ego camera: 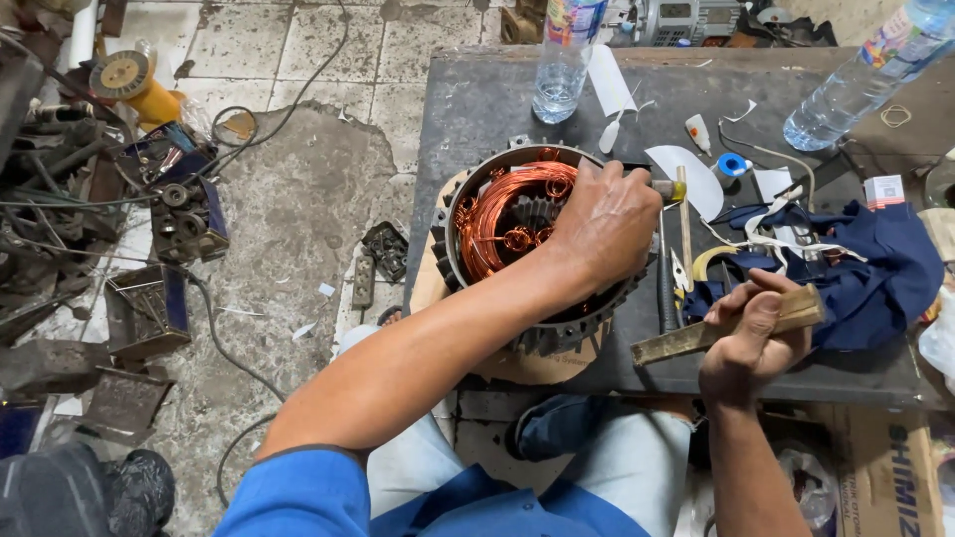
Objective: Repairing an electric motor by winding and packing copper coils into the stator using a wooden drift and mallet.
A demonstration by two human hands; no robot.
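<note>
Gripping a wooden bar [731,326] in your right hand [754,348], your left hand [604,221] closes over the stator [517,249]: likely heavy and rigid, copper windings [502,214] fragile; hold the ribbed housing.

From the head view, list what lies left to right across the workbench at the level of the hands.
Copper windings → left hand → wooden stick → right hand gripping a wooden block → blue cloth.
</note>
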